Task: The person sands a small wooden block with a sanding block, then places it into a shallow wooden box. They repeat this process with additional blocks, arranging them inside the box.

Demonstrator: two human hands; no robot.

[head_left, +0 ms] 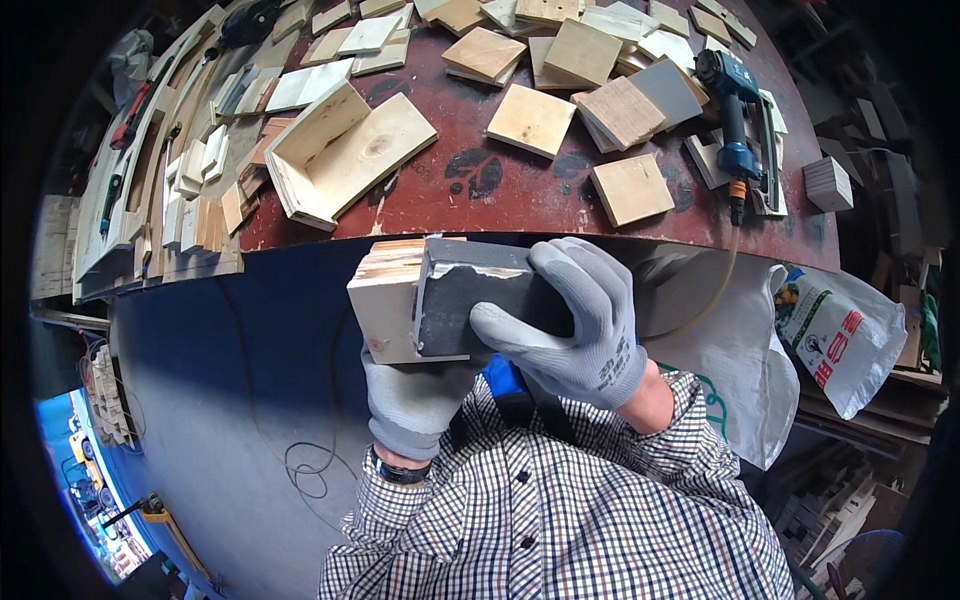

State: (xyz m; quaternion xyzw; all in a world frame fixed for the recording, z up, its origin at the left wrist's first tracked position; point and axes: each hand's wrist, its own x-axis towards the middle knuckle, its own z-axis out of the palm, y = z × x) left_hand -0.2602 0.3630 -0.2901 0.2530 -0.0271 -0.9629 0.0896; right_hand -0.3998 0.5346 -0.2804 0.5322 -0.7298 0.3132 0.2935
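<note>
My left hand (415, 395), in a grey work glove, is closed around a pale wooden block (383, 318) from below, its fingers mostly hidden. The block's upper end shows rough, layered grain. My right hand (590, 325), gloved too, grips a dark grey sanding block (455, 305) with the thumb on its near face and the fingers over its far end. A worn, torn strip runs along the sanding block's upper edge. It lies against the wooden block's right side. Both are held in front of my chest, just off the near edge of the red tabletop (420, 215).
An open wooden corner piece (345, 150) lies on the table at left. Several square wood pieces (530, 120) are scattered across it. A blue nail gun (737, 120) with a hose (722, 285) lies at right. White sacks (735, 350) hang below the table at right.
</note>
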